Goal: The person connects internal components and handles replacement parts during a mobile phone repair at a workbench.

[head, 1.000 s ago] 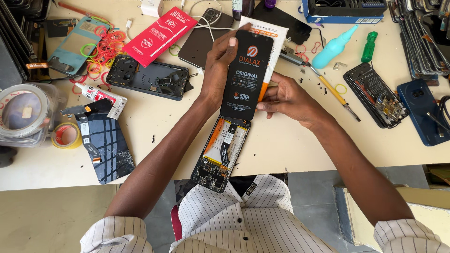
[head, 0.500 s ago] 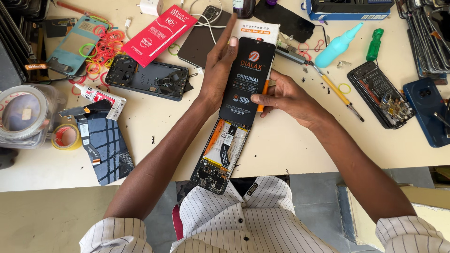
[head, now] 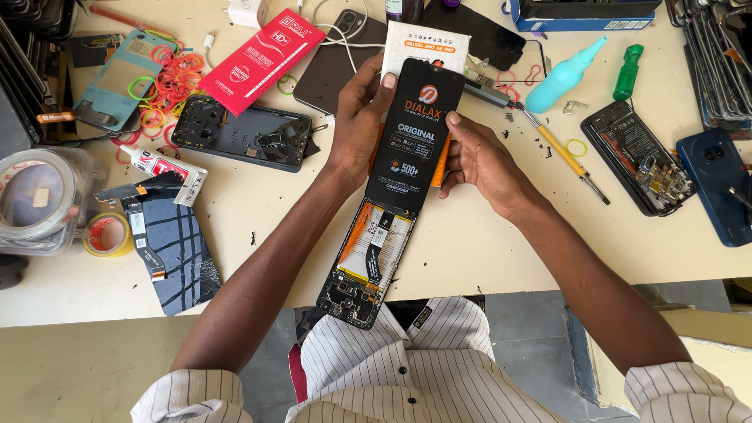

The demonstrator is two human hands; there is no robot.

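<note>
A black replacement phone screen (head: 419,133) with a printed protective film lies over the upper half of an opened phone body (head: 366,262), whose battery and circuit board show below it. My left hand (head: 356,117) grips the screen's left edge, thumb on its top corner. My right hand (head: 482,160) holds the right edge, fingers curled behind it. The phone's lower end hangs past the table's front edge above my striped shirt.
On the cream table (head: 486,251): a white packet (head: 423,43), a red packet (head: 262,51), an open phone frame (head: 243,135), coloured rubber bands (head: 160,82), a cracked screen (head: 176,251), a glue tube (head: 160,166), tape (head: 106,235), a teal bottle (head: 560,74), screwdrivers (head: 560,153), opened phones (head: 638,164) at right.
Both hands and the screen stay in nearly the same grip; the screen has shifted slightly against the phone body. The camera view moved a little.
</note>
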